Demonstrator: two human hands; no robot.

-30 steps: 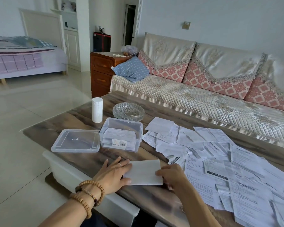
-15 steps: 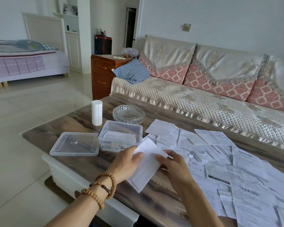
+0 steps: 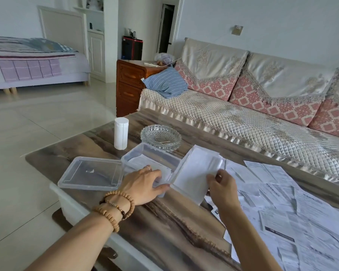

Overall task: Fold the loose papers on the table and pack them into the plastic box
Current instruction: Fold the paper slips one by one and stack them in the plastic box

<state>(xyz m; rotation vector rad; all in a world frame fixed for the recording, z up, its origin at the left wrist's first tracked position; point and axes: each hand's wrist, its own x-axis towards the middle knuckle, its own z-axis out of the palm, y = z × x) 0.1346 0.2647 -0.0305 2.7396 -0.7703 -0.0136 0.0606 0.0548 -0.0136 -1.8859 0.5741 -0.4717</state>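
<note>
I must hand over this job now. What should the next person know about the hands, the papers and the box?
Left hand: fingers on the near edge of the box, steadying it.
Right hand: pinches a folded paper, tilted beside the box, not yet inside.
Box: open, some folded papers already in it; lid lies to its left.
Left to do: put this paper in, then fold and pack the loose papers on the table's right side.
</note>
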